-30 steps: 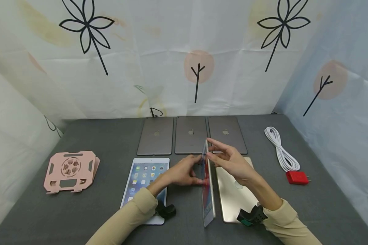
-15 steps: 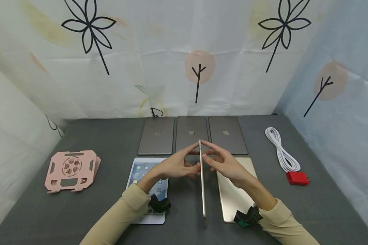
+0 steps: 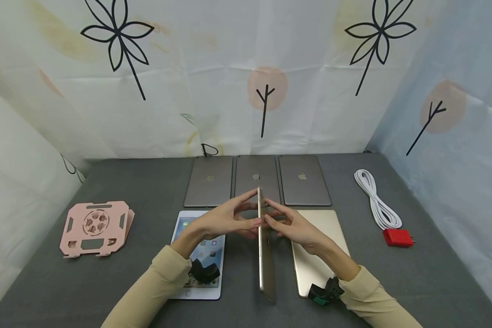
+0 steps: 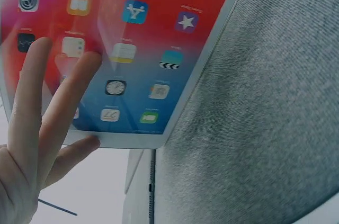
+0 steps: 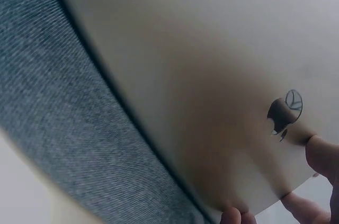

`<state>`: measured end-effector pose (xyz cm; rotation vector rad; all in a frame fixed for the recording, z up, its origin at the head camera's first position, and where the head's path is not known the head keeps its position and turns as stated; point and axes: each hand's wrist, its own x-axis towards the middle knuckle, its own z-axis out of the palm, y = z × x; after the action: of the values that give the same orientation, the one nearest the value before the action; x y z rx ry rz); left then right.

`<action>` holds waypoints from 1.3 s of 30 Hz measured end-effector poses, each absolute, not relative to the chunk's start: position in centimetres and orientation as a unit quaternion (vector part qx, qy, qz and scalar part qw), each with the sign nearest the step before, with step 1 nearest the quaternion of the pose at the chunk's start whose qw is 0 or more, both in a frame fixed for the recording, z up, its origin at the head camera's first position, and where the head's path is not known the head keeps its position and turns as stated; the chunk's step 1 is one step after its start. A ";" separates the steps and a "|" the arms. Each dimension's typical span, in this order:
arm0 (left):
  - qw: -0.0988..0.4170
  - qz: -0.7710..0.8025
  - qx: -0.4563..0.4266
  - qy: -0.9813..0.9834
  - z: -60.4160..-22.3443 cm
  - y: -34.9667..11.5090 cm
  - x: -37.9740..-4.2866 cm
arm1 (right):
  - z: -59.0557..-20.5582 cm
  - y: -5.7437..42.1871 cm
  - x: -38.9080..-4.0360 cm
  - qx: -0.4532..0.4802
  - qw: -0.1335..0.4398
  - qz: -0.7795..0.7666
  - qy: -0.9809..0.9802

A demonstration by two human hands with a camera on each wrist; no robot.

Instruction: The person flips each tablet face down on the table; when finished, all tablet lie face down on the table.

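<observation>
A tablet stands upright on its long edge at mid-table, seen almost edge-on in the head view. My left hand is on its screen side, with extended fingers against the glass and the far end. App icons on a red-to-blue screen show in the left wrist view. From the other side, my right hand touches the gold back, fingertips near the apple logo and the edge. A white tablet with its screen lit lies under my left forearm. A gold tablet lies face down by my right wrist.
Three grey tablets lie face down in a row at the back. A pink folding stand is on the left. A coiled white cable and a red charger plug lie on the right. Printed cloth walls enclose the table.
The upright tablet has shifted left and turned, so its gold back now faces right and slightly toward me instead of its screen facing left. Both hands have moved left with it.
</observation>
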<state>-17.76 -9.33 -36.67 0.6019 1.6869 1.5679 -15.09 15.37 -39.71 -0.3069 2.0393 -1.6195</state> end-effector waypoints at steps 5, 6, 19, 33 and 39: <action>0.364 0.620 0.230 0.656 -36.0 -10.1 -17.5 | -40.2 15.3 -15.1 -0.104 0.267 -0.586 0.758; 0.361 0.620 0.229 0.658 -35.9 -10.2 -17.4 | -40.3 15.2 -15.1 -0.101 0.267 -0.584 0.760; 0.327 0.632 0.170 0.682 -36.6 -12.0 -17.1 | -40.6 15.0 -14.5 -0.102 0.242 -0.534 0.804; 0.304 0.653 0.203 0.663 -37.8 -12.6 -16.9 | -39.9 17.1 -15.0 -0.096 0.195 -0.603 0.767; 0.268 0.602 0.214 0.721 -38.1 -12.3 -17.3 | -39.3 17.6 -15.2 -0.093 0.156 -0.616 0.766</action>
<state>-17.30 -12.30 -38.11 0.5781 1.9449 1.6238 -15.17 17.57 -39.34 -0.2666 2.1943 -1.7636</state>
